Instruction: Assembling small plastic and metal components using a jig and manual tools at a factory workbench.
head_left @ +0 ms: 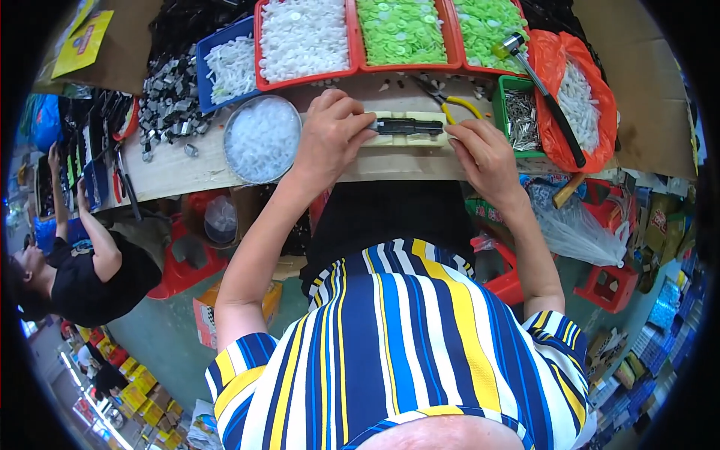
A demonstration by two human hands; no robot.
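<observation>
Part, slim and black, upper centre of frame, lying lengthwise in pale block; looks light, stiff, probably smooth plastic, slippery if pinched loosely; thin details may snap, so best gripped by its two ends; left hand at block's left end, thumb and fingertips nearly together; right hand at its right end, thumb and forefinger narrowly spaced; cannot tell whether either grips anything.
</observation>
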